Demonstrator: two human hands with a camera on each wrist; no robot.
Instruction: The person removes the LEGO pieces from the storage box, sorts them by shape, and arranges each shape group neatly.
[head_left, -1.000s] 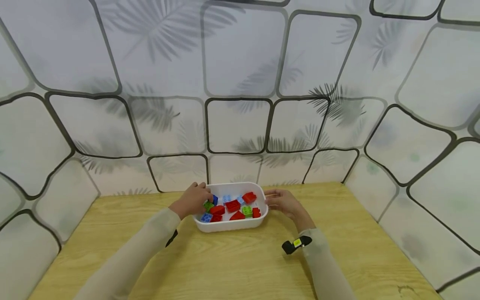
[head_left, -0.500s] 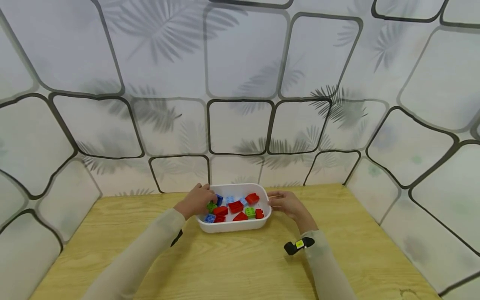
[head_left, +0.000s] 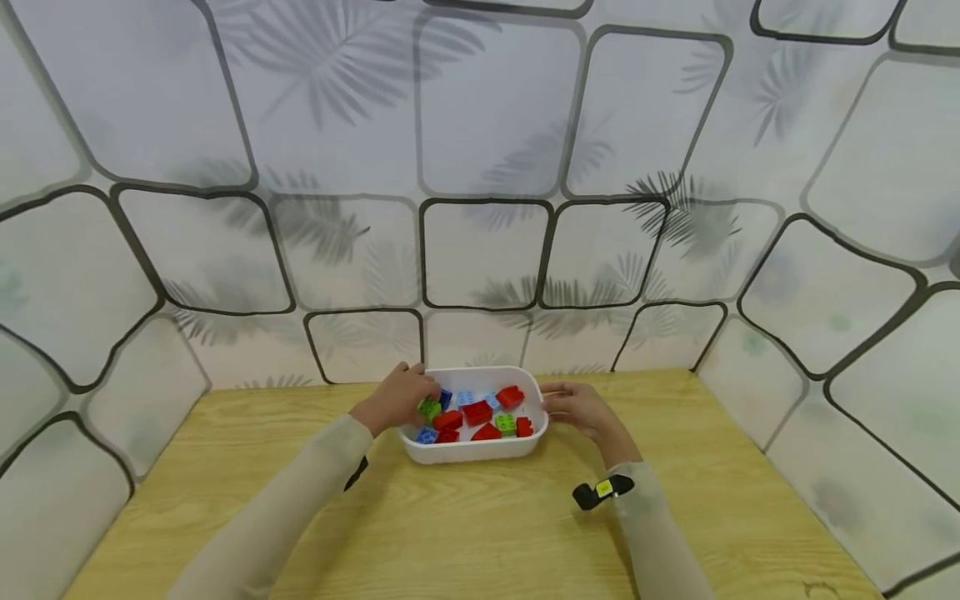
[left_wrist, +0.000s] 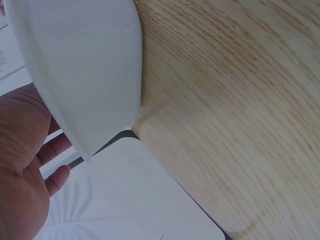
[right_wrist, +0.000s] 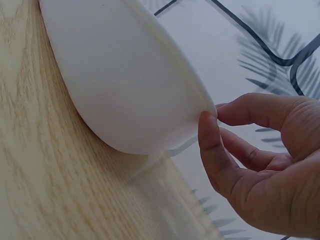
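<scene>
A white plastic tray point(head_left: 472, 452) holding several red, green and blue toy bricks stands at the back of the table. Over its left rim reaches my left hand point(head_left: 396, 400), with the fingers curled down inside around a green brick point(head_left: 429, 409). In the left wrist view the tray wall point(left_wrist: 95, 65) hides that hand's fingertips, so whether they grip the brick is unclear. At the right end, my right hand point(head_left: 583, 410) pinches the tray's rim between thumb and index finger. The right wrist view shows this pinch closely, with the thumb point(right_wrist: 210, 137) against the outer wall.
Inside the tray lie red bricks point(head_left: 477, 412), a green brick point(head_left: 506, 425) and blue bricks point(head_left: 427, 436). A wooden table point(head_left: 480, 525) spreads out in front. Patterned wall covering point(head_left: 480, 250) rises directly behind the tray and along both sides.
The whole scene drifts slightly right in the head view, as the camera shifts. Both hands keep their places at the tray, and the bricks show no clear movement.
</scene>
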